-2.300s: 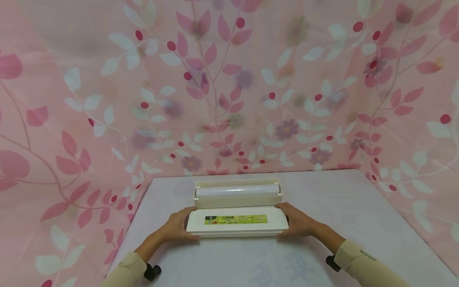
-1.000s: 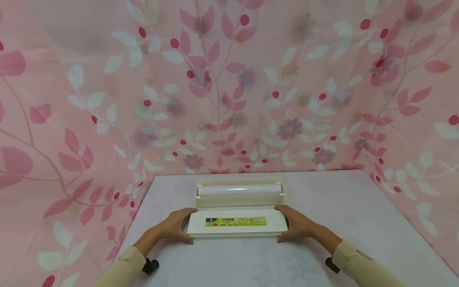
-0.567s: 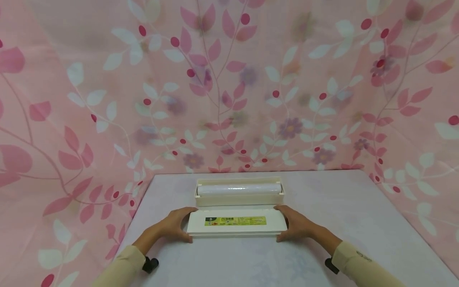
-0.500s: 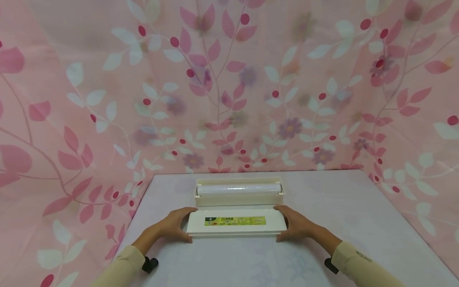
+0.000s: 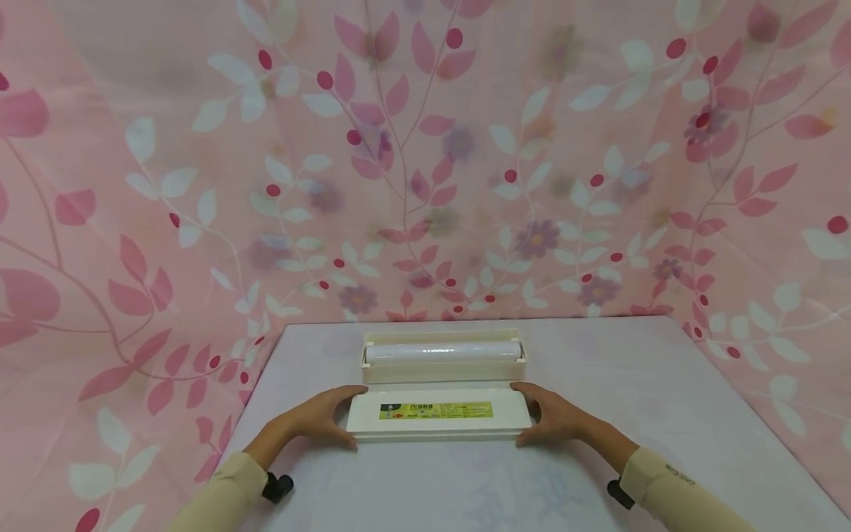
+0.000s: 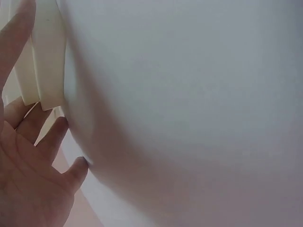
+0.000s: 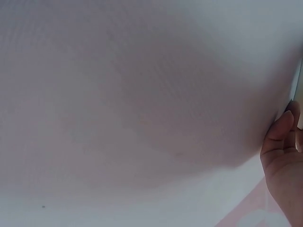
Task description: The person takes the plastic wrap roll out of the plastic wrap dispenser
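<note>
A white box lid (image 5: 392,428) with a yellow-green label lies flat on the table in the head view. My left hand (image 5: 322,417) holds its left end, thumb at the front edge and fingertips at the back. At the other end my right hand (image 5: 555,417) holds it the same way. In the left wrist view the lid's end (image 6: 49,56) sits between thumb and fingers. The right wrist view shows curled fingers at the edge of the frame, with most of the lid out of view. Just behind lies an open white box (image 5: 442,372) holding a cling film roll (image 5: 442,351).
The table (image 5: 631,399) has a pale cloth with faint prints. A pink floral curtain (image 5: 425,185) hangs behind it and along both sides. Each wrist carries a small black camera (image 5: 279,488) below its beige sleeve.
Both thumbs have slid slightly outward along the lid's front edge since the earliest frame. The right hand has shifted a little to the right in the last half second. The lid stays about still.
</note>
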A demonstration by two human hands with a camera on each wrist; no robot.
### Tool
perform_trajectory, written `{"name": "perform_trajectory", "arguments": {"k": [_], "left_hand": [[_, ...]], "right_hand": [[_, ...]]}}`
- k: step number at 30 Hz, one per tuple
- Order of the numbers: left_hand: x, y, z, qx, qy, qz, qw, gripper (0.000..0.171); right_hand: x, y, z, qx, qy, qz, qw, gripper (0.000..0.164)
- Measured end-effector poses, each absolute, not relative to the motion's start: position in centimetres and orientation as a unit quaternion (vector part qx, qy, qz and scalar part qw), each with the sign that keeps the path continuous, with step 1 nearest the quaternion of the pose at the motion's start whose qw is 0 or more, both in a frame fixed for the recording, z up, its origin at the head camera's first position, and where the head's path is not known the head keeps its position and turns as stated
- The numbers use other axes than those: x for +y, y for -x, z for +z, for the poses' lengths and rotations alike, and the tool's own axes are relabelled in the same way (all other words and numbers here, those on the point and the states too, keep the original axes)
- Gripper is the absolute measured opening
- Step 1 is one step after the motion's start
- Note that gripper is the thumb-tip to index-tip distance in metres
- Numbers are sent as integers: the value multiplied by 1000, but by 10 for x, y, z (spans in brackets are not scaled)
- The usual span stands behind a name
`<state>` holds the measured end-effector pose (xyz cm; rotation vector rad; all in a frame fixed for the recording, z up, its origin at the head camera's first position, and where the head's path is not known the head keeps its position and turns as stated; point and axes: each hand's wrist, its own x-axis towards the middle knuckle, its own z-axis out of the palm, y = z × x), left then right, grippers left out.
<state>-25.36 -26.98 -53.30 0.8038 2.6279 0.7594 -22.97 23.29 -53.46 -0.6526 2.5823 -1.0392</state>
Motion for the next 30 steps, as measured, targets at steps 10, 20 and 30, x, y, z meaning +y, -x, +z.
{"name": "perform_trajectory", "arguments": {"k": [10, 20, 30], "left_hand": [[-269, 252, -529, 913, -273, 266, 145, 101], [-272, 257, -529, 912, -271, 266, 157, 100], [-272, 254, -532, 907, -272, 282, 155, 99]], "right_hand": [[232, 229, -531, 896, 228, -353, 140, 100], [228, 228, -529, 898, 201, -361, 150, 98], [229, 228, -531, 898, 199, -361, 156, 99]]}}
